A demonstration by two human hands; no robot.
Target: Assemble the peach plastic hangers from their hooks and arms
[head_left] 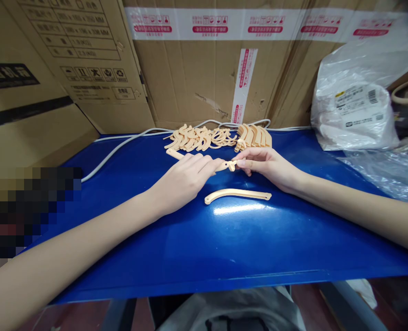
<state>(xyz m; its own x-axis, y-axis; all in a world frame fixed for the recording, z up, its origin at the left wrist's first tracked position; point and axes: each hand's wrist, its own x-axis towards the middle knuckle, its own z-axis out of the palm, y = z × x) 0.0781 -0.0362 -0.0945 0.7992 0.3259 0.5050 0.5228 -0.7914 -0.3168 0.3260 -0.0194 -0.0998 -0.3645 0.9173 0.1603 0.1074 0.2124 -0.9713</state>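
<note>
My left hand [188, 179] is closed over a long, cream plastic strip [174, 153]; one end sticks out beyond the knuckles, and a holed tip shows past the fingers. Facing it, my right hand [269, 166] pinches a small cream plastic piece [232, 167] against that holed tip. Fingers hide part of where the two meet. Nearer the front, a curved cream plastic strip [238, 193] lies alone on the blue table [176, 248]. Just behind my hands are a pile of curved cream pieces [192, 137], thin ring-like pieces [221, 137] and a row of bent strips [255, 135].
Cardboard boxes [197, 73] wall off the back and left. A white cable [121, 139] runs along the rear edge. Clear plastic bags [355, 110] sit at the right. A blurred-out dark patch [24, 211] covers the left side.
</note>
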